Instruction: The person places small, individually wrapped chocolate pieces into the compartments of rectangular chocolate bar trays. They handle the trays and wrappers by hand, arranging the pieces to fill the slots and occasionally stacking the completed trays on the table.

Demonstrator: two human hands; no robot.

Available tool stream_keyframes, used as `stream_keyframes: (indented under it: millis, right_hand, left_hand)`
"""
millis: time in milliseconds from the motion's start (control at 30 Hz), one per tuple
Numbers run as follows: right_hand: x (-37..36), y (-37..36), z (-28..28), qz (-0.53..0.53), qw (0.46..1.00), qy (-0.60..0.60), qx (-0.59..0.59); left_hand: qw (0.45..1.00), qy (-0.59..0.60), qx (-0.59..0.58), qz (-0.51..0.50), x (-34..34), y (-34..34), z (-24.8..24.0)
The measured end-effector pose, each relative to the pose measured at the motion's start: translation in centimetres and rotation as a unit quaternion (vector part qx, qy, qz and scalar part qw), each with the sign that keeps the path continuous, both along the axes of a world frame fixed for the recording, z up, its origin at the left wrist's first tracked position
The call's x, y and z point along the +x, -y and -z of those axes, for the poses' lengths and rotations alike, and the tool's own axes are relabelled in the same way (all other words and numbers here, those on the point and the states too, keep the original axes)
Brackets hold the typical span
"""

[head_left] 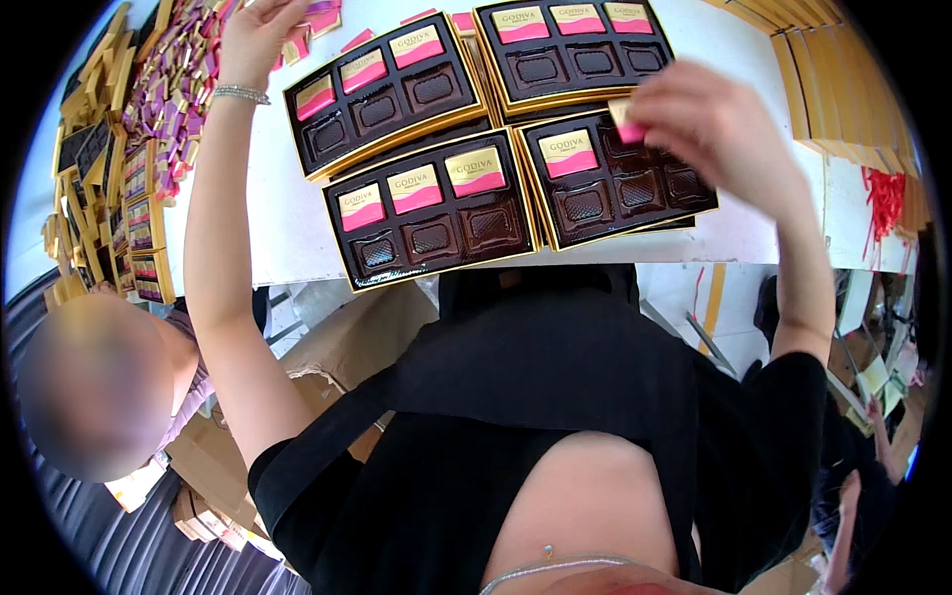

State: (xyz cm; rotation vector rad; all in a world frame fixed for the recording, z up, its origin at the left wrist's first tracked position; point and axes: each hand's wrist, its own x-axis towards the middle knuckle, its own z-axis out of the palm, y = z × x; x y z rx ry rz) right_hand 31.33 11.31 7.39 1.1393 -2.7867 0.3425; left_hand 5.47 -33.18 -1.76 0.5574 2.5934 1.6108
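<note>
Four dark six-cavity trays in gold-edged boxes sit close together before me. The front right tray (635, 198) has one gold-and-pink wrapped square (567, 155) in its back left cavity. Over that tray's back row, my right hand (709, 129) pinches another wrapped chocolate square (625, 119), slightly blurred. Back rows of the front left tray (431, 236), back left tray (377, 104) and back right tray (585, 64) hold wrapped squares; their front cavities are bare. My left hand (263, 35) reaches to the top edge beside loose squares, fingers closed and partly cut off.
A heap of pink, purple and gold wrapped pieces (188, 84) lies left on the white table (238, 218). Gold boxes (84, 169) crowd the far left; a row of gold boxes (843, 89) stands right, near red strands (883, 203). Another person (178, 367) is at lower left.
</note>
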Motion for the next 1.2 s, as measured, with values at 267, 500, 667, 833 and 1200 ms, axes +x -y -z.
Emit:
stream_keyframes:
  millis: [267, 500, 667, 833, 1200]
  right_hand:
    - [2.9, 0.9, 4.2, 0.000, 0.987, -0.151, -0.056]
    - [3.6, 0.9, 4.0, -0.020, 0.990, -0.136, -0.042]
    - [3.2, -0.2, 3.9, -0.030, 0.990, -0.102, -0.087]
    - [-0.3, 2.7, 0.3, -0.099, 0.977, -0.159, -0.103]
    - [-25.9, 15.9, 6.0, -0.133, 0.990, 0.033, -0.038]
  left_hand:
    - [0.993, 0.111, 0.042, -0.011, 6.1, -9.0, -6.1]
    - [0.985, 0.149, 0.079, -0.022, 9.1, -8.3, -8.4]
    - [0.990, 0.101, -0.064, 0.081, 13.8, -6.2, -7.9]
    - [0.974, -0.155, -0.150, 0.069, 15.4, -7.7, -1.6]
    - [0.863, -0.320, -0.375, 0.112, 20.3, -11.4, -5.5]
